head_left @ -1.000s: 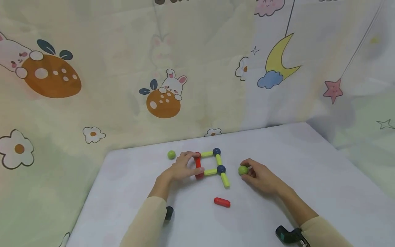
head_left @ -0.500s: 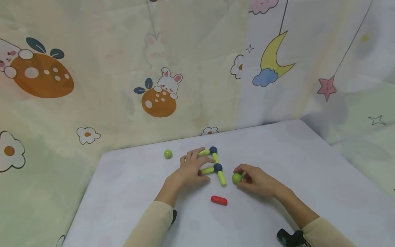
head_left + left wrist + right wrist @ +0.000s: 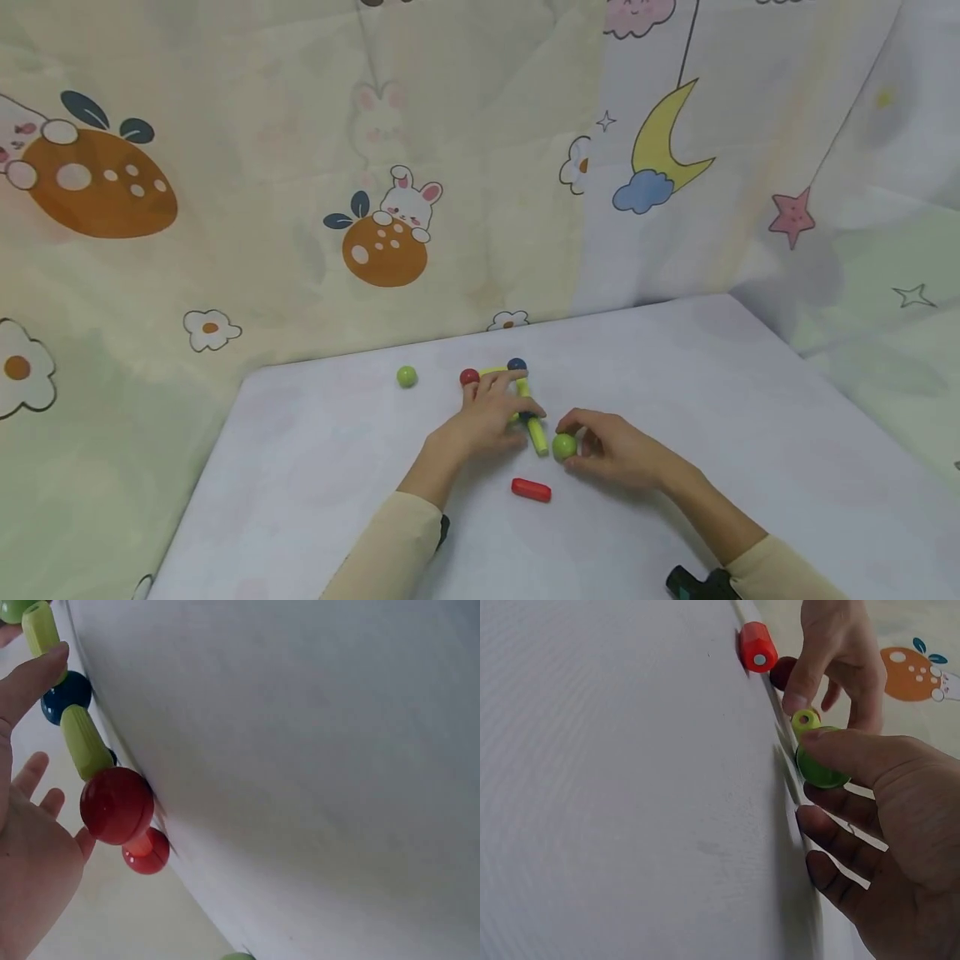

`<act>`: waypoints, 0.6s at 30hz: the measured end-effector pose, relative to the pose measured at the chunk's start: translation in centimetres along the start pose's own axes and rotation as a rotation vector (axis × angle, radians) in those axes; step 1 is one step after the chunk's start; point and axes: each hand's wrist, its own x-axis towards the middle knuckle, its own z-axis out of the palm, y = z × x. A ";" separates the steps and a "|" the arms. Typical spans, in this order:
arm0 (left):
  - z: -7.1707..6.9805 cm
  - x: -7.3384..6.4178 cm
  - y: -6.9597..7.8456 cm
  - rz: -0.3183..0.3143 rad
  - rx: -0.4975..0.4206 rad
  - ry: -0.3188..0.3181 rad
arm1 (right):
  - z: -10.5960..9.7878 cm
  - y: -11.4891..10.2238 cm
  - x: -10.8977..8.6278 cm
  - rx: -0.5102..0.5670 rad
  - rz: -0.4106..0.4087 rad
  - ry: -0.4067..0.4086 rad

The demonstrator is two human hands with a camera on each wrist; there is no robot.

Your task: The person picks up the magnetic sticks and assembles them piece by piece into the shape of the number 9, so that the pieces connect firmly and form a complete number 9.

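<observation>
My right hand [image 3: 618,450] pinches a green ball [image 3: 564,447] between thumb and fingers, beside the free end of a yellow-green magnetic rod [image 3: 537,437]. That rod belongs to a square of magnetic rods and balls, with a blue ball [image 3: 517,365] and a red ball [image 3: 469,377] at its far corners. My left hand [image 3: 483,421] reaches over the square and hides much of it. In the left wrist view, its thumb lies on the rod next to the near blue ball [image 3: 69,697]. The right wrist view shows the green ball [image 3: 821,766] close to the rod's end.
A loose red magnetic rod [image 3: 531,490] lies on the white table [image 3: 315,500] in front of the square. Another green ball [image 3: 407,377] sits at the far left. A printed cloth [image 3: 285,208] hangs behind the table.
My left hand has moved from the square's red side rightward to the projecting rod. My right hand has brought the green ball left and nearer, up to the rod's end.
</observation>
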 end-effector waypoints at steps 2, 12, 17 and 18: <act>0.1 0.1 0.2 -0.001 0.010 -0.008 | 0.1 -0.1 0.0 0.013 -0.009 -0.006; 0.2 0.5 1.1 -0.009 -0.005 -0.043 | 1.0 -0.6 -0.2 0.015 -0.057 -0.006; 0.4 0.6 1.1 -0.016 -0.019 -0.041 | 1.2 -0.7 -0.3 0.015 -0.029 -0.022; 0.5 0.6 1.1 -0.016 -0.022 -0.042 | 1.2 -0.7 -0.3 0.011 -0.027 -0.022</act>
